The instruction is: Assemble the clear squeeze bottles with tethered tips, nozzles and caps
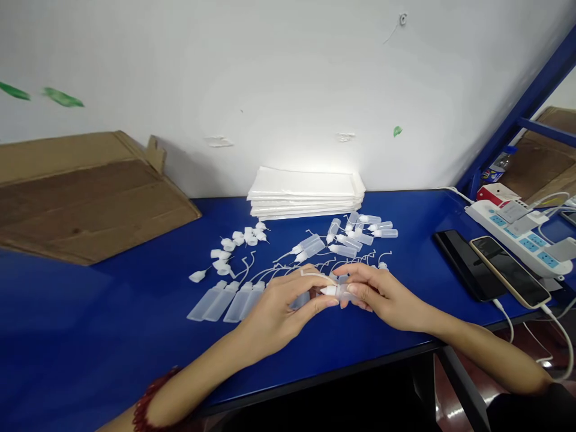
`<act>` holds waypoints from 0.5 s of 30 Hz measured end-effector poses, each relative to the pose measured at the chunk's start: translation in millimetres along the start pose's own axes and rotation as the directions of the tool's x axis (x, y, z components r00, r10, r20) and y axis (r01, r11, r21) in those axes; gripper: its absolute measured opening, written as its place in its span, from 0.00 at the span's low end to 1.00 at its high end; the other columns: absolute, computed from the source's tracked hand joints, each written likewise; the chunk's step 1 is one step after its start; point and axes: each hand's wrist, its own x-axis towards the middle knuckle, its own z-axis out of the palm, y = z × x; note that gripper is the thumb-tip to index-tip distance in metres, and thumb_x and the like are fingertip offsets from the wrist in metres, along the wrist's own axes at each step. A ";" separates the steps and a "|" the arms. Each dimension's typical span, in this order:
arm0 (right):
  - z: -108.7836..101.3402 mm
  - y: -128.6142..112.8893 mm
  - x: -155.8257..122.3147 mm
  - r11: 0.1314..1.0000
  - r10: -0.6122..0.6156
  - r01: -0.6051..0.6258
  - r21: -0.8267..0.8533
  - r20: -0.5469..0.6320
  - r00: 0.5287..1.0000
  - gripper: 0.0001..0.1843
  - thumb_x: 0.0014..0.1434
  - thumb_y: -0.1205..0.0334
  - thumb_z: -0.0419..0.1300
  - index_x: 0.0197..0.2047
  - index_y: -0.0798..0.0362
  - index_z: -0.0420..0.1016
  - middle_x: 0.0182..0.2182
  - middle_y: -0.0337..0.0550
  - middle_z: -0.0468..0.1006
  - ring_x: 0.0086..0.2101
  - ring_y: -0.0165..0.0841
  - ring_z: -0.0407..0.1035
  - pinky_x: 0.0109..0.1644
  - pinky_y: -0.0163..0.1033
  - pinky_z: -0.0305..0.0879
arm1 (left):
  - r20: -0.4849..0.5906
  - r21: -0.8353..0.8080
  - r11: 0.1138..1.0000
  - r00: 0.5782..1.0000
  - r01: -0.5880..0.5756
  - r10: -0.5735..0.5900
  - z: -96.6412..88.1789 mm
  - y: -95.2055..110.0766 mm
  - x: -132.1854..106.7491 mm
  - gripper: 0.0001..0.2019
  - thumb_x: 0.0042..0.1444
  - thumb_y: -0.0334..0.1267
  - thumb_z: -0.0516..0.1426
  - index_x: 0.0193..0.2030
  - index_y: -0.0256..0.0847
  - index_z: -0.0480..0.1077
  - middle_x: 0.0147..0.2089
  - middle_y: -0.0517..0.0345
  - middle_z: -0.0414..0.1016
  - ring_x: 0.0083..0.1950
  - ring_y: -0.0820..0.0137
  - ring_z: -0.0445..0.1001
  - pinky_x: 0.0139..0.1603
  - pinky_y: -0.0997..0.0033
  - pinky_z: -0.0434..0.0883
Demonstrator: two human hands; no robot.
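Note:
My left hand (281, 309) and my right hand (382, 294) meet over the blue table (90, 336), both pinched on one small clear plastic bottle (342, 292). My left fingers grip its white cap end; my right fingers hold the bottle's body. Just behind the hands lie several thin white capped needles (270, 273). To the left a row of several empty clear bottles (227, 301) lies side by side. Loose white caps (238, 240) sit farther back on the left, and several capped bottles (360, 231) lie in a heap at the back right.
A stack of white padded envelopes (306, 192) leans by the wall. A flattened cardboard box (85, 192) lies at the far left. Two phones (490, 264) on cables and a white power strip (522, 234) sit at the right, below a blue shelf frame (517, 114).

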 end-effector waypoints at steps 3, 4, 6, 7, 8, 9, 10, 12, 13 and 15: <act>0.6 1.1 0.7 0.999 0.012 -0.012 0.033 -0.006 1.000 0.15 0.68 0.66 0.47 0.56 0.54 0.65 0.31 0.39 0.75 0.27 0.27 0.62 0.30 0.33 0.60 | -0.029 0.004 1.000 0.999 -0.030 0.030 -0.8 -1.5 -1.2 0.03 0.61 0.34 0.60 0.41 0.44 0.76 0.34 0.62 0.80 0.37 0.72 0.75 0.40 0.74 0.72; 0.7 0.9 0.5 1.000 0.003 -0.003 0.013 -0.012 1.000 0.15 0.68 0.65 0.47 0.56 0.54 0.65 0.32 0.40 0.75 0.27 0.27 0.62 0.30 0.33 0.60 | -0.027 0.012 1.000 0.999 -0.023 0.023 -1.3 -1.8 -1.5 0.03 0.61 0.35 0.61 0.41 0.44 0.76 0.34 0.62 0.79 0.36 0.72 0.75 0.40 0.74 0.72; 0.9 -0.5 -0.8 0.996 -0.039 0.037 -0.076 -0.026 0.999 0.15 0.68 0.65 0.48 0.56 0.54 0.64 0.33 0.40 0.76 0.27 0.28 0.64 0.31 0.34 0.62 | -0.013 0.032 0.999 1.000 0.003 -0.003 -2.2 -1.6 -2.1 0.03 0.61 0.36 0.61 0.41 0.43 0.76 0.33 0.62 0.78 0.34 0.73 0.74 0.36 0.75 0.71; 1.0 -1.4 -1.8 0.988 -0.071 0.066 -0.142 -0.029 0.997 0.15 0.69 0.64 0.48 0.57 0.55 0.64 0.33 0.41 0.76 0.28 0.28 0.66 0.32 0.35 0.64 | -0.005 0.039 0.999 1.000 0.013 -0.013 -2.5 -0.9 -2.1 0.03 0.61 0.37 0.60 0.40 0.43 0.76 0.32 0.61 0.77 0.33 0.73 0.73 0.35 0.75 0.71; 1.0 -2.3 -3.1 0.971 -0.112 0.103 -0.216 -0.030 0.993 0.15 0.69 0.64 0.48 0.57 0.55 0.63 0.34 0.42 0.77 0.30 0.29 0.68 0.33 0.36 0.66 | -0.003 0.045 0.999 1.000 0.016 -0.016 -2.5 0.2 -2.0 0.04 0.62 0.37 0.59 0.38 0.42 0.76 0.31 0.61 0.76 0.32 0.73 0.72 0.34 0.74 0.70; 1.0 -2.8 -4.5 0.945 -0.159 0.145 -0.294 -0.024 0.987 0.16 0.69 0.65 0.48 0.58 0.55 0.62 0.37 0.45 0.78 0.33 0.31 0.71 0.36 0.38 0.69 | -0.006 0.048 0.999 1.000 0.016 -0.015 -2.3 1.5 -1.6 0.06 0.62 0.37 0.58 0.37 0.41 0.76 0.30 0.61 0.75 0.31 0.73 0.71 0.33 0.74 0.70; 0.9 -2.9 -5.9 0.908 -0.211 0.193 -0.373 -0.009 0.977 0.16 0.70 0.65 0.47 0.59 0.56 0.61 0.40 0.48 0.78 0.37 0.33 0.73 0.39 0.40 0.71 | -0.005 0.046 0.999 1.000 0.018 -0.018 -1.7 3.1 -1.1 0.07 0.63 0.38 0.57 0.35 0.40 0.75 0.28 0.61 0.74 0.30 0.73 0.71 0.33 0.74 0.69; 0.8 -1.5 -8.3 0.800 -0.321 0.299 -0.520 0.049 0.946 0.18 0.70 0.67 0.45 0.61 0.57 0.58 0.47 0.56 0.77 0.45 0.38 0.73 0.45 0.46 0.73 | 0.020 0.019 0.999 0.999 0.047 -0.047 0.2 6.3 0.2 0.13 0.64 0.39 0.55 0.30 0.39 0.74 0.24 0.61 0.72 0.28 0.73 0.70 0.30 0.74 0.69; 0.6 -0.3 -9.0 0.738 -0.367 0.348 -0.578 0.089 0.926 0.18 0.71 0.68 0.44 0.62 0.57 0.56 0.48 0.58 0.76 0.46 0.39 0.73 0.46 0.47 0.73 | 0.048 -0.007 0.997 0.996 0.078 -0.077 1.5 7.7 0.8 0.16 0.65 0.39 0.54 0.26 0.39 0.73 0.22 0.62 0.71 0.26 0.74 0.69 0.29 0.75 0.68; 0.1 1.9 -9.6 0.641 -0.422 0.415 -0.646 0.156 0.893 0.19 0.70 0.70 0.43 0.63 0.58 0.55 0.46 0.59 0.76 0.45 0.41 0.73 0.45 0.49 0.74 | 0.111 -0.061 0.987 0.984 0.149 -0.142 3.9 9.3 1.1 0.21 0.67 0.40 0.51 0.22 0.39 0.70 0.19 0.63 0.70 0.22 0.76 0.68 0.25 0.77 0.66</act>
